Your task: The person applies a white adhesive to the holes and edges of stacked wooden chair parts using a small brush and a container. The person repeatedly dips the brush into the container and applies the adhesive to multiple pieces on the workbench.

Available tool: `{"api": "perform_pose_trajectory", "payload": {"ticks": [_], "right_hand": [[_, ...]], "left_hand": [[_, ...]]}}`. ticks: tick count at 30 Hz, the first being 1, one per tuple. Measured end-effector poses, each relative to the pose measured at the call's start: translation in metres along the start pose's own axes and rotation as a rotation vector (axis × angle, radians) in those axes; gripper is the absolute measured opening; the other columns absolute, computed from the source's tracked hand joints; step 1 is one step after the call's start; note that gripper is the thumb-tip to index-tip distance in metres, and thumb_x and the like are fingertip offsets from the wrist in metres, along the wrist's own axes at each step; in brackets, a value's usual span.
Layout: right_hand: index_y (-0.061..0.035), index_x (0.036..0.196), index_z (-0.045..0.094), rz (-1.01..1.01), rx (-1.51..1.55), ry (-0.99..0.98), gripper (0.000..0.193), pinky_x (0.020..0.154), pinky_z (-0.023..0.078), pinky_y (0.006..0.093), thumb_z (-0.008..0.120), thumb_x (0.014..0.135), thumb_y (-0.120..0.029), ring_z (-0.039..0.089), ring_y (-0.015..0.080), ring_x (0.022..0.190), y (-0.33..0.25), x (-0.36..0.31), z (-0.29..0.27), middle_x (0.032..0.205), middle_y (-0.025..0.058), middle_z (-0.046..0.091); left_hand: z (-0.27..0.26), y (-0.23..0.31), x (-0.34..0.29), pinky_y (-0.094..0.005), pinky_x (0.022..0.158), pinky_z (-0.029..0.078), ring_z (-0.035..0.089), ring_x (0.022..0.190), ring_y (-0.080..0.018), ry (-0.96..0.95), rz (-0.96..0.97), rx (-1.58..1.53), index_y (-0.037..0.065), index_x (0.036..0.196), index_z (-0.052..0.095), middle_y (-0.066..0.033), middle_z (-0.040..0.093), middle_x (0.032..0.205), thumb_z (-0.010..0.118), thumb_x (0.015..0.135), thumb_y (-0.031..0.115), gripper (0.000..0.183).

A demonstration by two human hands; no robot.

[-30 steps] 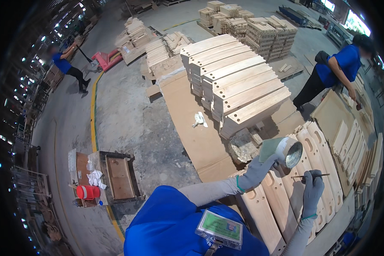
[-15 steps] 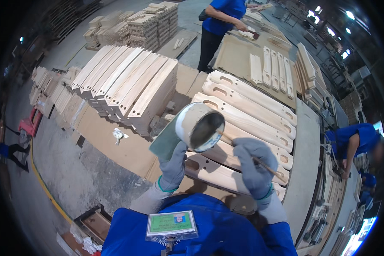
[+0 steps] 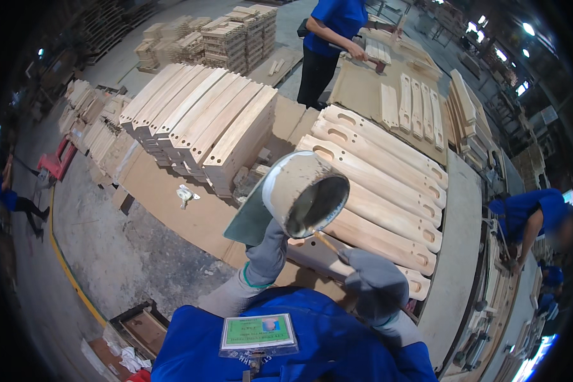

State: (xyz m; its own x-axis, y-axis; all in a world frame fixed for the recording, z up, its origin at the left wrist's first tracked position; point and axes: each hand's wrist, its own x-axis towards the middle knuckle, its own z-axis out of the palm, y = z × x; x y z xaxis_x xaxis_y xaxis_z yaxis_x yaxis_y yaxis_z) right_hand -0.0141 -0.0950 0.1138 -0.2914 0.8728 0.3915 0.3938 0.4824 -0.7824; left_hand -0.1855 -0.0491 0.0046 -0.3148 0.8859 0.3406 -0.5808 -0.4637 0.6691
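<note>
Has as the largest thing a row (image 3: 382, 181) of pale slotted boards, laid side by side, with slots toward both ends. Shows a stack (image 3: 204, 114) of drilled boards left of the row, on cardboard (image 3: 159, 204) spread out to the left of that same row. Includes a co-worker (image 3: 337, 32) beyond the row's far side and another person (image 3: 535, 216) bending well to its right.

Holds a cup (image 3: 305, 194) above the row's near left corner, tilted, mouth toward the lower right; cannot make out the contents. Has a grey-green sheet (image 3: 245, 219) along the cup's left side (can't tell if fixed there or just gripped). Clamps the cup with the gloved left hand (image 3: 267, 254), fingers partly hidden behind it. Curls the gloved right hand (image 3: 375, 283) closed on a thin stick (image 3: 328, 242), over the row's near edge, tip at the cup's lower rim.

Seems partway through work with stick and cup, with stick at rim and clear of every board. Shows no plain mark along the row, so cannot tell done boards from remaining ones.
</note>
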Motion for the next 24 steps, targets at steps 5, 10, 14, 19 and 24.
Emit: {"api": "perform_pose_trajectory", "payload": {"ticks": [5, 10, 14, 19, 24], "right_hand": [[-0.0006, 0.074, 0.062, -0.072, 0.063, 0.092, 0.012, 0.074, 0.051, 0.0339, 0.055, 0.082, -0.008, 0.066, 0.0283, 0.080, -0.002, 0.001, 0.003, 0.087, 0.0176, 0.067], [0.0030, 0.081, 0.061, 0.293, 0.404, 0.355, 0.004, 0.071, 0.051, 0.0291, 0.058, 0.081, 0.000, 0.064, 0.0196, 0.078, 0.024, 0.034, 0.008, 0.088, 0.0180, 0.065], [0.0044, 0.088, 0.055, 0.365, 0.512, 0.388, 0.012, 0.063, 0.051, 0.0258, 0.059, 0.085, -0.007, 0.063, 0.0163, 0.070, 0.073, 0.068, 0.001, 0.080, 0.0130, 0.062], [0.0042, 0.078, 0.061, 0.362, 0.057, 0.139, 0.018, 0.056, 0.048, 0.0243, 0.064, 0.082, -0.013, 0.061, 0.0122, 0.060, 0.109, 0.076, 0.011, 0.067, 0.0092, 0.063], [0.0012, 0.077, 0.063, 0.154, -0.228, 0.002, 0.014, 0.053, 0.045, 0.0295, 0.063, 0.081, -0.012, 0.059, 0.0199, 0.060, 0.126, 0.072, 0.022, 0.074, 0.0110, 0.062]], "left_hand": [[-0.009, -0.009, -0.001, -0.0267, 0.084, 0.045, 0.056, 0.097, -0.0150, 0.079, -0.084, -0.092, -0.001, 0.117, 0.052, -0.0064, 0.058, 0.110, 0.049, 0.090, 0.004, 0.028], [-0.018, -0.025, 0.010, -0.0278, 0.081, 0.050, 0.060, 0.093, -0.0170, 0.155, -0.142, 0.289, -0.004, 0.117, 0.050, -0.0096, 0.059, 0.106, 0.051, 0.091, 0.008, 0.028], [-0.033, -0.051, 0.015, -0.0300, 0.081, 0.053, 0.061, 0.092, -0.0181, 0.214, -0.400, -0.160, -0.003, 0.115, 0.050, -0.0107, 0.059, 0.104, 0.048, 0.092, 0.007, 0.025], [-0.039, -0.069, 0.019, -0.0379, 0.085, 0.053, 0.062, 0.093, -0.0252, 0.267, -0.383, -0.163, -0.004, 0.114, 0.049, -0.0147, 0.060, 0.103, 0.045, 0.095, 0.009, 0.024], [-0.042, -0.069, 0.017, -0.0374, 0.085, 0.053, 0.062, 0.092, -0.0248, 0.271, -0.389, -0.138, -0.004, 0.115, 0.049, -0.0145, 0.059, 0.103, 0.046, 0.094, 0.007, 0.024]]}}
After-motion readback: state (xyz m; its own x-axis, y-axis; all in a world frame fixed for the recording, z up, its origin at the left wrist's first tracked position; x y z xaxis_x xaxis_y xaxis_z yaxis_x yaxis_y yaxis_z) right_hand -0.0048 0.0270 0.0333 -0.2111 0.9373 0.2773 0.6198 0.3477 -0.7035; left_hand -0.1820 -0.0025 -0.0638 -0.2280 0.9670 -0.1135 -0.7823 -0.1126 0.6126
